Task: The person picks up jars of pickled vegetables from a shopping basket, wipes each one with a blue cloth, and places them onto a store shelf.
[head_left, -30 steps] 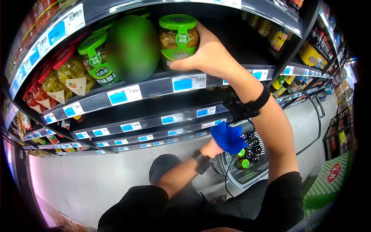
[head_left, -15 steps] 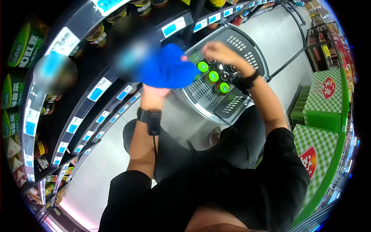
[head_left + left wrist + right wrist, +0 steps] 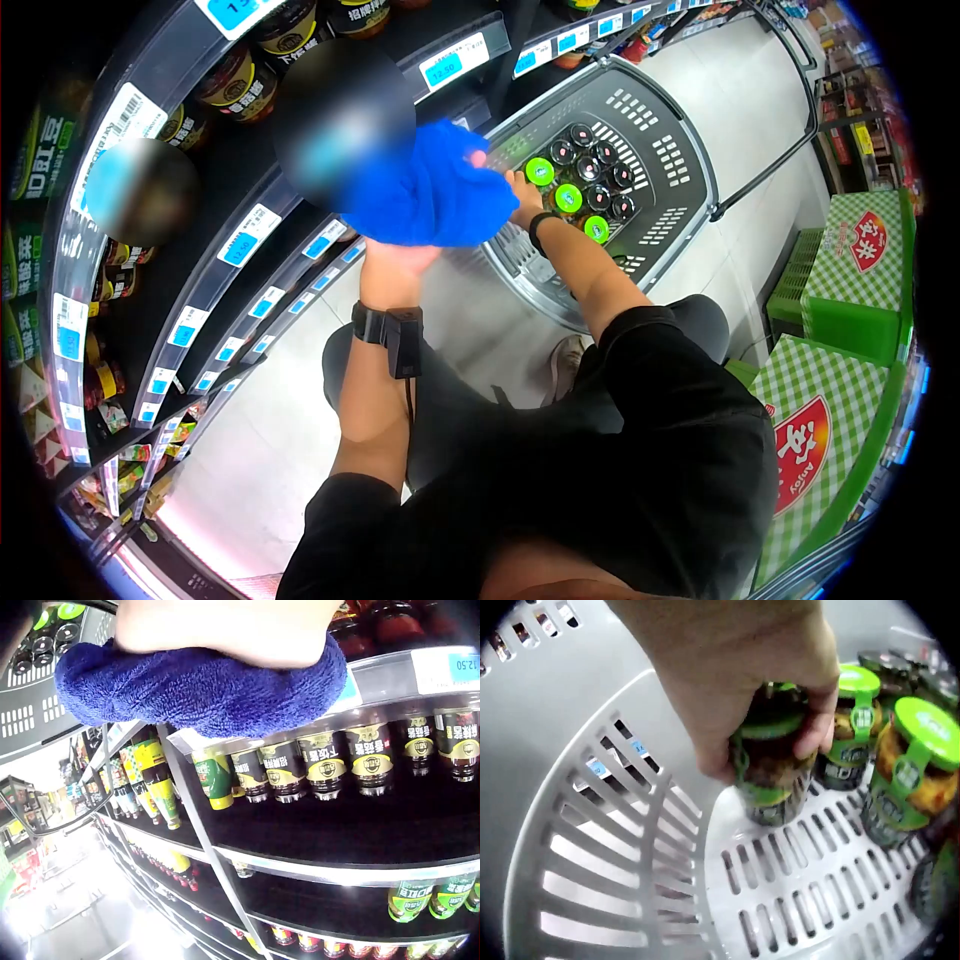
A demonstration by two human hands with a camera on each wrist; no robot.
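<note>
Down inside the grey basket (image 3: 640, 115), my right hand (image 3: 727, 682) grips a green-lidded jar (image 3: 769, 799) from above, fingers and thumb around its upper part. The jar is upright, close over the slotted basket floor. Beside it stand two more green-lidded jars, one nearer (image 3: 892, 787) and one behind (image 3: 855, 724). In the head view, this right hand (image 3: 524, 200) is at the left of the grouped jars. My left hand (image 3: 400, 258) holds a bunched blue cloth (image 3: 440, 195) in front of the shelf; most of its fingers are hidden in the cloth.
Several black-lidded jars (image 3: 590, 165) are grouped in the basket. Shelves with price-tag rails (image 3: 250, 235) curve along the left, holding dark sauce jars (image 3: 240, 90). A long black handle (image 3: 760, 165) extends from the basket. Green checkered display boxes (image 3: 820, 400) stand at the right.
My right hand has gone from holding a jar at the shelf down into the basket. The view has turned toward the basket. The left hand keeps the blue cloth.
</note>
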